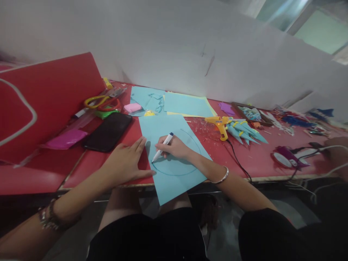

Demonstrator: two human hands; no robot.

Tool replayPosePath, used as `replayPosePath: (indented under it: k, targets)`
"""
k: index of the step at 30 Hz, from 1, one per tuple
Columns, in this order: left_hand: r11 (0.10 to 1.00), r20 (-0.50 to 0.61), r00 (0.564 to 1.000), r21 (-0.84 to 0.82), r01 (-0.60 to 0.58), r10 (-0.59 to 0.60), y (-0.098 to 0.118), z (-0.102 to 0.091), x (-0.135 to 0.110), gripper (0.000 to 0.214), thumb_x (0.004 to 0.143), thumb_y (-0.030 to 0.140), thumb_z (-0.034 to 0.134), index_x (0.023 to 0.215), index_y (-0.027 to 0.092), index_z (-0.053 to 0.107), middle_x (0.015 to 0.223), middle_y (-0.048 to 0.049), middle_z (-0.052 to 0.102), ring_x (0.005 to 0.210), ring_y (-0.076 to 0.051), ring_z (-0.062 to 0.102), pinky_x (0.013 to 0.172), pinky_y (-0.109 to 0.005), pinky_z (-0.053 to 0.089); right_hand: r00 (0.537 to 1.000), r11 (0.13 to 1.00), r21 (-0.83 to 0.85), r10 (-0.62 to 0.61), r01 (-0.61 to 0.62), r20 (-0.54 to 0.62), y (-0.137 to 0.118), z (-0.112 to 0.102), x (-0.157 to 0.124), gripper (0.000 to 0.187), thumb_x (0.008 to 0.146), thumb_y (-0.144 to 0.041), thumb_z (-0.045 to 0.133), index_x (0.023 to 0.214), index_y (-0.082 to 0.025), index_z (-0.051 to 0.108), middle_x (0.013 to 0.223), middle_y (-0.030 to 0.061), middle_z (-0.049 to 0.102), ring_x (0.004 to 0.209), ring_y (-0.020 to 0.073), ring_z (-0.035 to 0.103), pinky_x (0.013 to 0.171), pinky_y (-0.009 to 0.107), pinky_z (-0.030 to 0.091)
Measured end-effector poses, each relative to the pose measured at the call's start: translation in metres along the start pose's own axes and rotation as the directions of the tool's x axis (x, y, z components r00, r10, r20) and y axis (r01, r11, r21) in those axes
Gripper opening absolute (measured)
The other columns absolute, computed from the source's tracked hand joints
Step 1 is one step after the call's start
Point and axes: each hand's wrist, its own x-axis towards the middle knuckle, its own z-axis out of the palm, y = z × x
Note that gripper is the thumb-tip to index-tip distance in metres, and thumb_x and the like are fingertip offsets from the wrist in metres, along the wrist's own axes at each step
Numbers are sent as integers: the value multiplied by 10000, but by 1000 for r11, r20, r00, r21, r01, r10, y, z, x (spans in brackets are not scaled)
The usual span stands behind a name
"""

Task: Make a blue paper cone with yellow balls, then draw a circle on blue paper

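Observation:
My right hand grips a white marker with a dark blue end. Its tip meets a light blue sheet of paper, at the left end of a large curved line. That line runs along the bottom and up the right side of the sheet; part of it is behind my hand and wrist. Flat at the sheet's left edge lies my left hand, fingers stretched and thumb apart, holding nothing. The sheet's near corner hangs over the table's front edge, above my lap.
To the left lie a black phone, a pink packet and scissors. More blue sheets are at the back. A yellow glue gun rests beside blue paper cones, its cord trailing over the front edge.

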Motion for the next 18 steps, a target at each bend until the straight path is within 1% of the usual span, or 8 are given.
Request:
replayPosePath:
  k: [2,6,10,14,18]
  targets:
    - [1000,-4,1000,-9,0,0,0,1,0,1054,633,766,380,1387,44,238,1407,-215,330,1137,-367,484,925,-444,313,1000,1000,-9,-1,1,-26,0,0,1,239,755,-362,582,643,-153,558,494,-51,519,414,51,476,424,180,378]
    - [1000,-6,1000,-12,-1,1,-2,3,0,1073,637,776,362,1379,11,240,1398,-236,334,1152,-371,471,935,-442,307,997,999,-22,-31,29,-67,0,0,3,228,754,-361,584,661,-154,564,500,-52,524,425,51,484,447,184,390]
    - [1000,-13,1000,-7,-1,1,-1,2,-1,1081,641,780,347,1382,4,222,1403,-237,322,1169,-363,457,945,-434,305,994,999,-4,-46,46,-99,3,-1,8,245,749,-387,587,669,-157,558,494,-53,520,423,52,484,434,181,377]
    - [1000,-11,1000,-24,15,-16,1,1,-2,1058,643,763,376,1383,23,227,1393,-229,349,1176,-361,452,943,-443,310,990,999,-9,-41,40,-133,5,0,12,259,745,-406,580,676,-158,557,501,-49,522,424,53,477,427,181,378]
    - [999,-28,1000,-34,13,-14,1,2,-3,1040,642,760,379,1389,54,227,1387,-223,364,1181,-358,449,952,-442,299,983,998,-22,-61,58,-173,6,0,17,259,740,-412,577,699,-157,569,539,-34,542,461,63,500,443,186,398]
